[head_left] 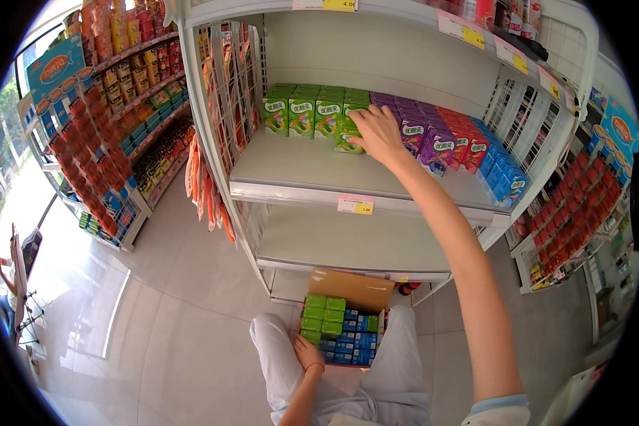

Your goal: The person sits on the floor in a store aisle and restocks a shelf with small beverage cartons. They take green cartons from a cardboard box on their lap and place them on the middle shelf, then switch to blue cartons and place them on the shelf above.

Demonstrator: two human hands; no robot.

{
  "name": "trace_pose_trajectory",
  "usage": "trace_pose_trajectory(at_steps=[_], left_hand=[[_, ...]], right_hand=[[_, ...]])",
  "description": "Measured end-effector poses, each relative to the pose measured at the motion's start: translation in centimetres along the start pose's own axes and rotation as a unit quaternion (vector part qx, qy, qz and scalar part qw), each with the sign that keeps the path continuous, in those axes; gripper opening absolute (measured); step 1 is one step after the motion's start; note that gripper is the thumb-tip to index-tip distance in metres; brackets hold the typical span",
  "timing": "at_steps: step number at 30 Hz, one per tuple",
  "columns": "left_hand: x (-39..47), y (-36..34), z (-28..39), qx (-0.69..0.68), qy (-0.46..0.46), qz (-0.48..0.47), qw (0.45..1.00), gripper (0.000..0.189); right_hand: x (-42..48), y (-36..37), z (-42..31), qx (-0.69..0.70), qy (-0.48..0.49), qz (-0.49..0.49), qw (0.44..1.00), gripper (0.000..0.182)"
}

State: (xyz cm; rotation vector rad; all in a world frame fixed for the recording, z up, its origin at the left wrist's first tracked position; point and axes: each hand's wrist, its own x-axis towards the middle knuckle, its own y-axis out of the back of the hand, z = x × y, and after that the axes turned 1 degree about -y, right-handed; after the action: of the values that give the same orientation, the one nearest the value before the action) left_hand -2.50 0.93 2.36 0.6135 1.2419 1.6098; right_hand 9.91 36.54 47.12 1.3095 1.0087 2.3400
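My right hand reaches over a white shelf board and grips a green drink carton at the front of the rightmost green row. That carton stands farther forward than the neighbouring green cartons; my fingers cover part of it. Purple cartons stand just to its right. Between my knees is an open cardboard box holding green cartons and blue cartons. My left hand rests at the box's near left corner, beside the green cartons; its fingertips are partly hidden.
Red cartons and blue cartons line the shelf's right end. A lower shelf lies above the box. Wire side panels bound the unit. Snack racks stand left, with another hanging display right. A person is at far left.
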Motion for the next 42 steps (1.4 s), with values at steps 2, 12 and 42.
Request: trace_pose_trajectory(at_steps=[2, 12, 42], left_hand=[[0.2, -1.0, -0.6, 0.003, -0.005, 0.018, 1.0, 0.068], [0.1, -1.3, -0.8, -0.037, 0.011, 0.052, 0.998, 0.088], [-4.2, 17.4, 6.0, -0.591, -0.042, -0.038, 0.804, 0.054]], right_hand=[[1.2, -0.4, 0.0, -0.022, -0.044, -0.035, 0.998, 0.044], [3.8, -3.3, 0.4, -0.119, -0.122, -0.127, 0.977, 0.06], [-32.0, 8.1, -18.9, 0.413, -0.022, -0.307, 0.857, 0.049]])
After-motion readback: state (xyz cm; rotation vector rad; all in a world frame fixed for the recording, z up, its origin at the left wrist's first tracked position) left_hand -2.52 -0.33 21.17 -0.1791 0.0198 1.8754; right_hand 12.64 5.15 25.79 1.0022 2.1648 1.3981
